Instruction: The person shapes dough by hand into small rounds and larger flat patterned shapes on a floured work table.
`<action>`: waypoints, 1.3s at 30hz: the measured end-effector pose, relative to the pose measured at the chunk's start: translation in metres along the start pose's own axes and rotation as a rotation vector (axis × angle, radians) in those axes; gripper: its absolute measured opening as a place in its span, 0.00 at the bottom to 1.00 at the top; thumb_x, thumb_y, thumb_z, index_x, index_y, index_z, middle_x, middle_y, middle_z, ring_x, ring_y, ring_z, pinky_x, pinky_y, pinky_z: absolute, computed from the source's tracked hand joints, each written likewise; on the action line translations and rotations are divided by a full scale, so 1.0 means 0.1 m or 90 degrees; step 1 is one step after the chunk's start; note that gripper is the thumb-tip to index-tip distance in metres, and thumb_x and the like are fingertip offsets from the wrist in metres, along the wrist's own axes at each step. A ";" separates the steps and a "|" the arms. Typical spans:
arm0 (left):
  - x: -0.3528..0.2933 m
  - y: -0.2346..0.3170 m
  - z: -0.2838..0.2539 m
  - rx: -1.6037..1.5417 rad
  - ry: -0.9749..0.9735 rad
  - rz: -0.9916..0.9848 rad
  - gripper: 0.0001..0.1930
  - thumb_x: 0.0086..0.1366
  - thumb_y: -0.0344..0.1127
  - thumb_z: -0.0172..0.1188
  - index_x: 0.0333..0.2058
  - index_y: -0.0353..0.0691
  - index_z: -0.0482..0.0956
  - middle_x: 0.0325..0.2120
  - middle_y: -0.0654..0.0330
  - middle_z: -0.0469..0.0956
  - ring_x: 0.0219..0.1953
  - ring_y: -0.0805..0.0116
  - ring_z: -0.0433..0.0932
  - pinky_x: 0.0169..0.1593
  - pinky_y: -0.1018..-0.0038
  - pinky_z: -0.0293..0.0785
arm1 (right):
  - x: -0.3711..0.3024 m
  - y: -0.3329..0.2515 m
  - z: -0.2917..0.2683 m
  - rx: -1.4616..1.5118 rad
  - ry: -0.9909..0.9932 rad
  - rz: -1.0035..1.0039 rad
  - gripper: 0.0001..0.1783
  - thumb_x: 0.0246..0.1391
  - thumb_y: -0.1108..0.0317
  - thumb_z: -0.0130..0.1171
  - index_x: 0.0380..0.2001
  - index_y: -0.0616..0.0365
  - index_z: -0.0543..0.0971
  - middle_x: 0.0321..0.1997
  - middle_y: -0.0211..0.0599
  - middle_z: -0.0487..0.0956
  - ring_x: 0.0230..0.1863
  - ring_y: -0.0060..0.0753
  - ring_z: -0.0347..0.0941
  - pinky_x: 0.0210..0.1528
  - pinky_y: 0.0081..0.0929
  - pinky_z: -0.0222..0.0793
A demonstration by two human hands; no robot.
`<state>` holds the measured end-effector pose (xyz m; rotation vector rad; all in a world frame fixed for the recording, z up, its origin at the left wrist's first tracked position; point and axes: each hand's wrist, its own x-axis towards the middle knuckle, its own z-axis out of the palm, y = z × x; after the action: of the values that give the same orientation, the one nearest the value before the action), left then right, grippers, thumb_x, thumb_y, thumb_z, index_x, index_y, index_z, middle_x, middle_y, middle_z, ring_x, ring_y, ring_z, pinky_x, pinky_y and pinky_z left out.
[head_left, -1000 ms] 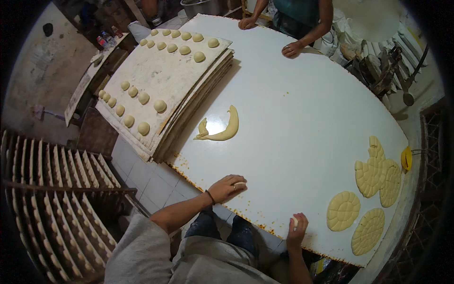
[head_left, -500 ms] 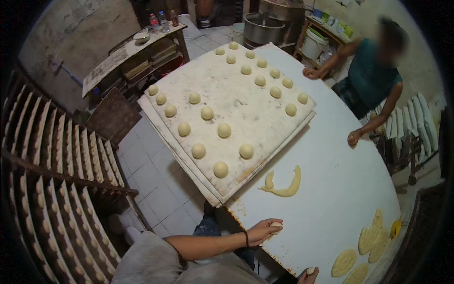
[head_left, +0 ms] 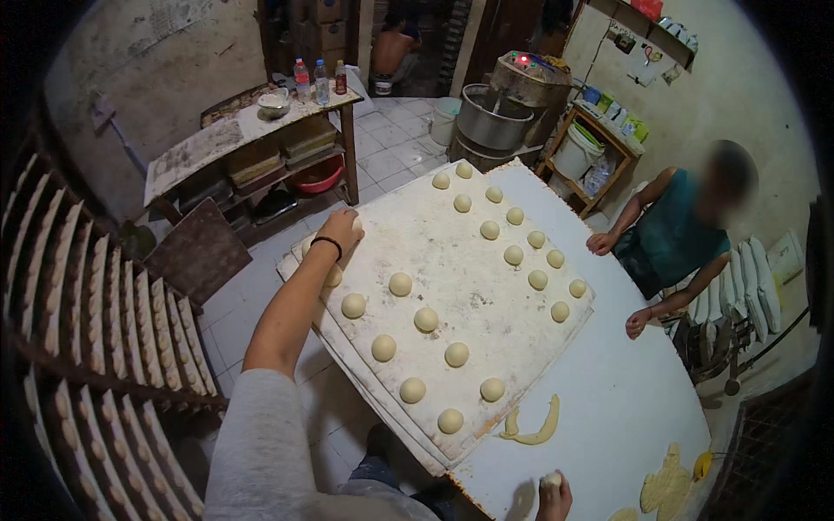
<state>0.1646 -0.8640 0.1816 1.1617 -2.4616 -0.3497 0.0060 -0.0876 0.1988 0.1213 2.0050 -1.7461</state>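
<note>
My left hand (head_left: pixel 346 231) reaches across to the far left corner of a floured board (head_left: pixel 417 234). Its fingers are closed round a pale dough ball, of which only a little shows. Rows of round dough balls (head_left: pixel 426 319) stand on the board along its left and right sides. Low in the picture, my right hand (head_left: pixel 556 504) grips another dough ball (head_left: pixel 552 479) over the white table (head_left: pixel 599 391). Beyond that hand, a curved strip of dough (head_left: pixel 544 430) lies beside the board's near corner.
Across the table, a co-worker (head_left: pixel 678 226) rests both hands at its edge. Flattened dough (head_left: pixel 667 482) and a yellow tool (head_left: pixel 704 464) lie at the near right. Racks (head_left: pixel 113 304) of filled trays stand left. Behind are a side table (head_left: pixel 204 143) with bottles and a mixer (head_left: pixel 495 122).
My left hand has swung from the near table edge to the board's far left corner, carrying its dough ball. My right hand stays low with its ball. The view has tilted up.
</note>
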 end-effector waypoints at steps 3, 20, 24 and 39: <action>-0.27 0.32 -0.15 -0.076 0.111 0.028 0.30 0.66 0.45 0.69 0.61 0.33 0.76 0.56 0.45 0.79 0.62 0.46 0.75 0.68 0.59 0.70 | 0.44 -0.65 1.09 -0.195 -0.150 -0.118 0.28 0.60 0.76 0.64 0.64 0.71 0.74 0.59 0.44 0.80 0.58 0.34 0.78 0.62 0.30 0.75; -6.10 -1.15 1.13 -0.247 -0.468 -0.541 0.21 0.65 0.48 0.68 0.48 0.38 0.86 0.46 0.44 0.86 0.53 0.52 0.83 0.59 0.61 0.77 | 0.92 -1.40 4.04 -0.310 -0.376 -0.652 0.20 0.59 0.64 0.68 0.53 0.59 0.82 0.50 0.43 0.82 0.51 0.40 0.79 0.55 0.36 0.76; -7.11 -0.83 1.81 -0.299 -0.729 -0.208 0.19 0.64 0.47 0.66 0.45 0.38 0.87 0.36 0.49 0.88 0.40 0.56 0.86 0.48 0.63 0.81 | 0.53 -0.70 1.47 -0.261 -0.241 -0.312 0.10 0.65 0.68 0.64 0.47 0.60 0.83 0.40 0.33 0.83 0.39 0.25 0.78 0.47 0.25 0.75; -6.62 2.41 2.18 -0.380 -0.696 -0.437 0.15 0.74 0.41 0.61 0.57 0.47 0.81 0.49 0.63 0.85 0.47 0.66 0.83 0.47 0.67 0.78 | 1.18 2.47 -5.90 0.063 0.823 0.260 0.36 0.69 0.41 0.56 0.53 0.70 0.82 0.51 0.56 0.83 0.53 0.56 0.80 0.58 0.49 0.75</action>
<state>0.2843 -0.1856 -0.0811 1.7417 -2.2015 -2.2218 -0.1797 0.4923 -0.0297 1.9428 2.3189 -1.5741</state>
